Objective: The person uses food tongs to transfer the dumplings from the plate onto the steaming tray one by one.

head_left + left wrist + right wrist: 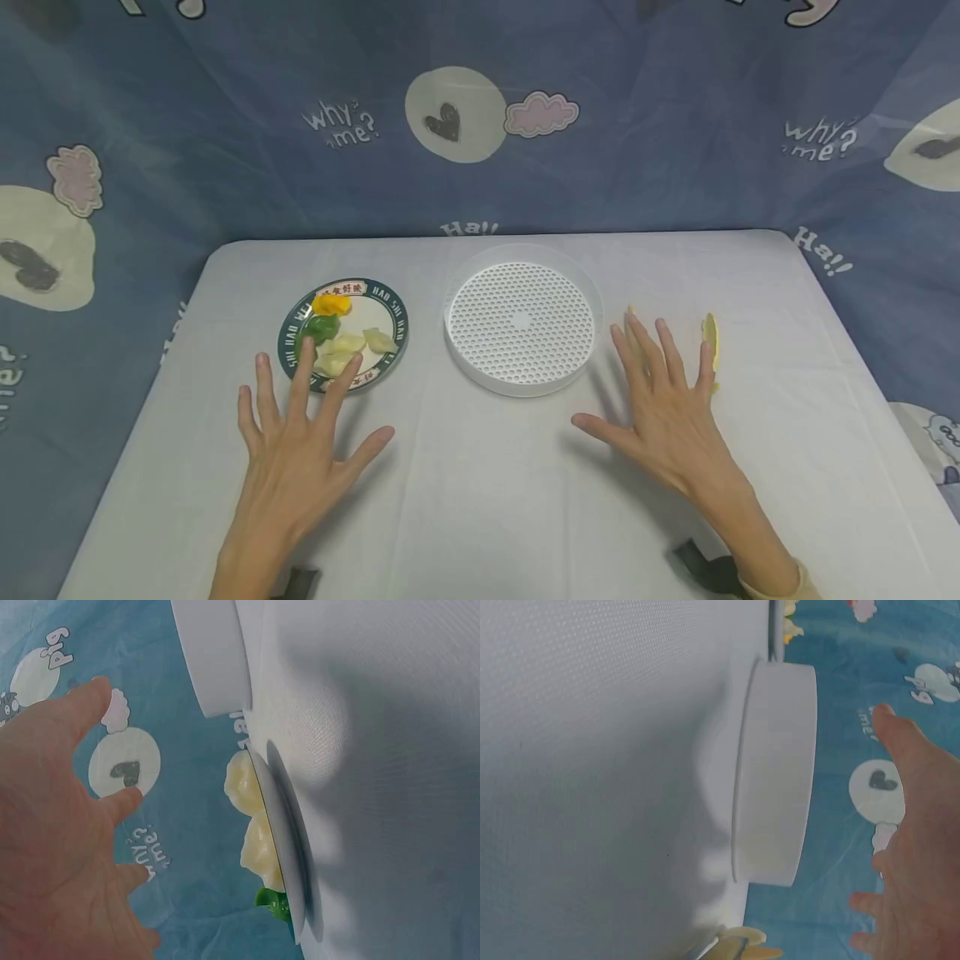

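Observation:
My left hand point(291, 458) hovers over the near edge of a round plate point(399, 323), fingers spread and holding nothing. On that plate lie toy-like dumplings: a yellow one point(332, 305), green point(321, 327) and pale cream ones point(380, 341); fingertips partly cover them. A white round steamer tray point(517, 333) with a perforated floor stands right of the plate, between the hands. My right hand point(671, 425), also spread and holding nothing, is above the cloth at the tray's right. Beneath its fingers lies a yellow-tipped thing point(713, 333), mostly hidden; its kind cannot be told.
A white cloth point(480, 517) covers the table. Its far edge meets a blue printed curtain point(645, 167) hanging behind. Dark straps point(708, 571) show near both wrists. The tray's wall point(776, 772) rises well above the cloth.

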Available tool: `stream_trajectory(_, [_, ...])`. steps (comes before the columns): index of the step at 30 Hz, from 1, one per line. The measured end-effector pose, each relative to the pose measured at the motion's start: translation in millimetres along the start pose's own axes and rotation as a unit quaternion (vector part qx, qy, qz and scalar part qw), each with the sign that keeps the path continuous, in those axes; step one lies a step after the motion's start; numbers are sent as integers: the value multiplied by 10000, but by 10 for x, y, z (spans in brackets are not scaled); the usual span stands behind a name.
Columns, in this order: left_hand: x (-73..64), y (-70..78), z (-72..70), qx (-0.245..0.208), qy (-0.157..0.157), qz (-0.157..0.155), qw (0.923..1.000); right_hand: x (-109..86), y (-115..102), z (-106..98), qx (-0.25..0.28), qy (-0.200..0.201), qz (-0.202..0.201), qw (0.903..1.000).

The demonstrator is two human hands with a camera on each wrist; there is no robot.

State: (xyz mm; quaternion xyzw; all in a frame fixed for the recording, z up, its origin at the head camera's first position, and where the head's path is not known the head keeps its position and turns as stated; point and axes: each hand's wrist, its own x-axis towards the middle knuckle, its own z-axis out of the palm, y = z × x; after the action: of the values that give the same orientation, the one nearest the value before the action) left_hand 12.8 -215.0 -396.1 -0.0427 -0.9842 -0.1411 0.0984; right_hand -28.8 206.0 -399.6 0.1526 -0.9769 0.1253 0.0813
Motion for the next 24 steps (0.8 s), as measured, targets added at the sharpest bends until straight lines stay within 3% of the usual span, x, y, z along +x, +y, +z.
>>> stream_trajectory(17, [21, -16, 17, -98, -230, -96, 9996, -47, 70, -4, 124, 105, 29, 9999])
stream_trajectory(24, [18, -53, -3, -618, -258, -418, 9969, -85, 121, 12, 24, 172, 85, 9998])
